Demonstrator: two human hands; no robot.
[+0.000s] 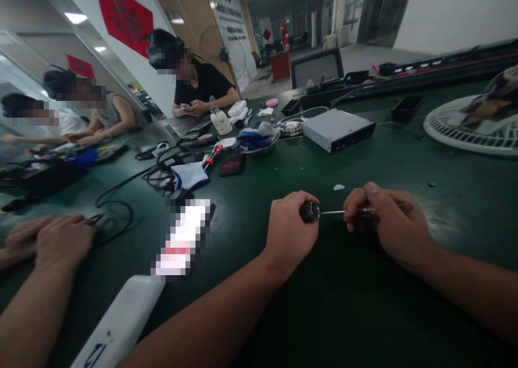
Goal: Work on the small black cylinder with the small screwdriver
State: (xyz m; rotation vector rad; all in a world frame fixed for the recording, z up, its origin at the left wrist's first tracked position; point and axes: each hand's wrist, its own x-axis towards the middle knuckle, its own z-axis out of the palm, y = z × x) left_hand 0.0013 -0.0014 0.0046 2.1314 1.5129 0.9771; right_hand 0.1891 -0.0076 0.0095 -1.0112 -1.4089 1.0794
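My left hand is closed around a dark, round cylindrical part, with its end facing right. What kind of part it is, I cannot make out. In my right hand is a screwdriver, its thin metal shaft level and pointing left. The shaft's tip meets the end of the dark part; whether it goes inside is hidden. Fingers cover most of the screwdriver's reddish handle. Both hands are just above the green tabletop, and a small white scrap lies beyond them.
Left of my forearm lie a lit phone and a white casing. Another person's hands rest farther left, near black cables. Behind are a red screwdriver, a grey drive box and a white fan guard.
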